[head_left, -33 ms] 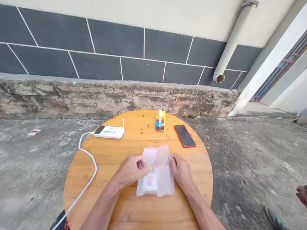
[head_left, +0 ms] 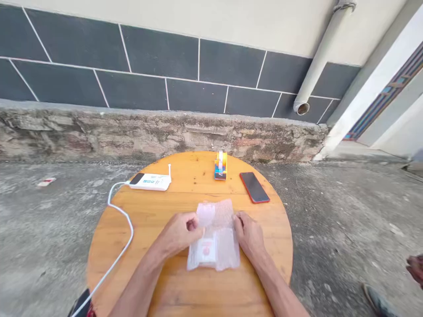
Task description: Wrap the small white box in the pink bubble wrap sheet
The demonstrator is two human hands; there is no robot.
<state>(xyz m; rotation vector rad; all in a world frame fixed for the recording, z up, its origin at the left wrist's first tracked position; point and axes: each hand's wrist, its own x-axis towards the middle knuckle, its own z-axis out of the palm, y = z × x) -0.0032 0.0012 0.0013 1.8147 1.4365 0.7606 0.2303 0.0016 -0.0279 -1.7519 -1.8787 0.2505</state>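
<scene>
A clear bubble-wrap packet (head_left: pixel 216 235) lies on the round wooden table (head_left: pixel 158 211), with a small white and pink item inside it. My left hand (head_left: pixel 180 233) curls its fingers on the packet's left edge. Its right edge is pinched by my right hand (head_left: pixel 249 235). Both hands are closed on the wrap.
A white power bank (head_left: pixel 150 181) with a white cable (head_left: pixel 122 215) sits at the table's back left. A yellow and blue tape dispenser (head_left: pixel 220 166) and a red phone (head_left: pixel 254 187) lie at the back. Another person's hand (head_left: pixel 415 268) and shoe (head_left: pixel 376 299) show at the lower right.
Hardly anything differs. My left hand's fingers have shifted slightly on the packet's left edge.
</scene>
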